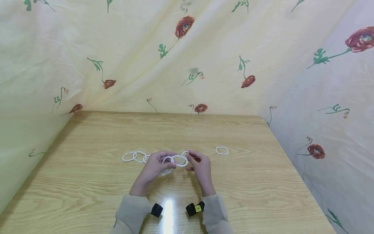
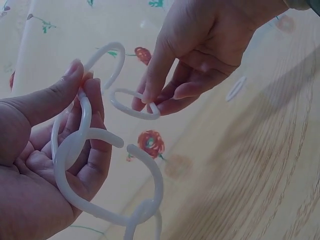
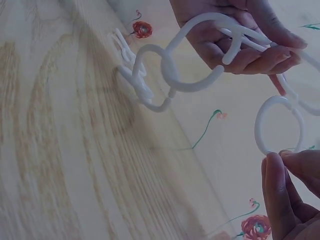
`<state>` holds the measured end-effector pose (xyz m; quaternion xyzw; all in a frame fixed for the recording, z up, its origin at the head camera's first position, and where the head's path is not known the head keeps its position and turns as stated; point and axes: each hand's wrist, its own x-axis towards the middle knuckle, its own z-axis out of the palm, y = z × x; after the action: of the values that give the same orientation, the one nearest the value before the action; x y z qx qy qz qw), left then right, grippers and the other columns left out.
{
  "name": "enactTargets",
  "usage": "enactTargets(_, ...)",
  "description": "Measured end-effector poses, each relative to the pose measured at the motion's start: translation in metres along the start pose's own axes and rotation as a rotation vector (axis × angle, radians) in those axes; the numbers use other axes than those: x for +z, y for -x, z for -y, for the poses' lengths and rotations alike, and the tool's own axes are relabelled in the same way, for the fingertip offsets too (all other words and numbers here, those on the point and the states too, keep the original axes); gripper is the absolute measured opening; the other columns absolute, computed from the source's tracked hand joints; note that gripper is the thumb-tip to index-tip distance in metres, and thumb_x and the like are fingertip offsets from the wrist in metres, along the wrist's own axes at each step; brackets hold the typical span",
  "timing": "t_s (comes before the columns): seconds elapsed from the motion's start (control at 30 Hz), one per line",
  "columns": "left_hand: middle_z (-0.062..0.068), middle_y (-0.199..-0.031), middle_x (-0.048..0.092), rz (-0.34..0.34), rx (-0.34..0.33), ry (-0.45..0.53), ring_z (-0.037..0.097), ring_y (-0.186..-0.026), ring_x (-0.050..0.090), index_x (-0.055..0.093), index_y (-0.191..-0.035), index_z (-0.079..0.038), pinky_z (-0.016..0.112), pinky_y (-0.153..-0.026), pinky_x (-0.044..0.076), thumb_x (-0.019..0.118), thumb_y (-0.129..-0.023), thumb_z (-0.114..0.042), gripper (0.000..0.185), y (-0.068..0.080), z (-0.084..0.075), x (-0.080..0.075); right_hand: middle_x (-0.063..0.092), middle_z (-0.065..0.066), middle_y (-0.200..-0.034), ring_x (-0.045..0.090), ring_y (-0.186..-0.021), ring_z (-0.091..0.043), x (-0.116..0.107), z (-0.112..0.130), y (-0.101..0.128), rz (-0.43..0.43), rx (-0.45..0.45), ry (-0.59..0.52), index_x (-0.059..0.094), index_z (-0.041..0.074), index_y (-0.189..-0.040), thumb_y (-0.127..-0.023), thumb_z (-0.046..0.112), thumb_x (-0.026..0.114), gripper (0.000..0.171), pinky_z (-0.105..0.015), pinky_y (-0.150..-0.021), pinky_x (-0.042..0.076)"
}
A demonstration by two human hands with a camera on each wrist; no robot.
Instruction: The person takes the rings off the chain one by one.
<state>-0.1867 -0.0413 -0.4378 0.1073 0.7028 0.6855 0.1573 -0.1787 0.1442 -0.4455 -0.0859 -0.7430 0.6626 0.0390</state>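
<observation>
close together, left hand grips chain and right hand pinches ring.

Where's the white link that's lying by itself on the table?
In the head view, the loose link lies on the table beyond and to the right of the right hand, separate from the chain.

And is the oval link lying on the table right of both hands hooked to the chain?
No, that white oval link lies by itself on the wood-grain table, apart from the white chain.
</observation>
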Motion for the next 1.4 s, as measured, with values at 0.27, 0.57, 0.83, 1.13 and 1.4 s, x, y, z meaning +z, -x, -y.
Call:
enactTargets(0.27, 0.011, -0.097, 0.069, -0.034, 0.012, -0.025, 0.011, -0.084, 0.063, 0.062, -0.121, 0.002, 0.02, -0.076, 0.054, 0.071, -0.086, -0.006, 0.036, -0.001, -0.001, 0.0, 0.069, -0.02, -0.11, 0.067, -0.083, -0.01, -0.001, 0.001, -0.001, -0.005, 0.008, 0.013, 0.068, -0.001, -0.114, -0.092, 0.008, 0.065, 0.024, -0.023, -0.058, 0.06)
enactTargets(0.57, 0.027, -0.117, 0.064, -0.096, 0.011, 0.024, 0.008, -0.09, 0.065, 0.06, -0.122, 0.001, 0.016, -0.077, 0.055, 0.073, -0.084, -0.005, 0.042, -0.003, -0.001, 0.0, 0.07, -0.021, -0.105, 0.067, -0.081, -0.013, -0.003, -0.002, -0.003, -0.049, 0.03, -0.002, 0.068, -0.004, -0.112, -0.091, 0.005, 0.066, 0.023, -0.023, -0.056, 0.06)
enactTargets(0.83, 0.019, -0.103, 0.069, -0.126, 0.017, 0.039, 0.006, -0.084, 0.065, 0.06, -0.122, 0.001, 0.016, -0.074, 0.056, 0.075, -0.08, -0.005, 0.045, -0.003, 0.0, 0.0, 0.07, -0.018, -0.1, 0.066, -0.078, -0.008, -0.007, -0.005, -0.007, -0.068, 0.038, -0.018, 0.066, -0.007, -0.114, -0.091, 0.005, 0.065, 0.026, -0.021, -0.056, 0.059)
enactTargets(1.13, -0.011, -0.083, 0.068, -0.103, 0.045, 0.07, 0.003, -0.08, 0.064, 0.057, -0.123, 0.005, 0.015, -0.073, 0.055, 0.074, -0.082, -0.001, 0.045, -0.002, -0.001, -0.002, 0.071, -0.016, -0.101, 0.065, -0.074, -0.003, -0.02, -0.005, -0.012, -0.141, 0.073, -0.059, 0.066, -0.007, -0.115, -0.091, 0.004, 0.065, 0.026, -0.019, -0.055, 0.058)
enactTargets(1.4, -0.01, -0.084, 0.069, -0.101, 0.04, 0.07, 0.004, -0.081, 0.064, 0.058, -0.122, 0.003, 0.015, -0.074, 0.056, 0.074, -0.082, -0.002, 0.044, -0.001, -0.002, -0.002, 0.07, -0.018, -0.105, 0.065, -0.073, -0.003, -0.035, -0.006, -0.018, -0.197, 0.088, -0.092, 0.065, -0.008, -0.116, -0.091, 0.004, 0.065, 0.028, -0.019, -0.055, 0.058)
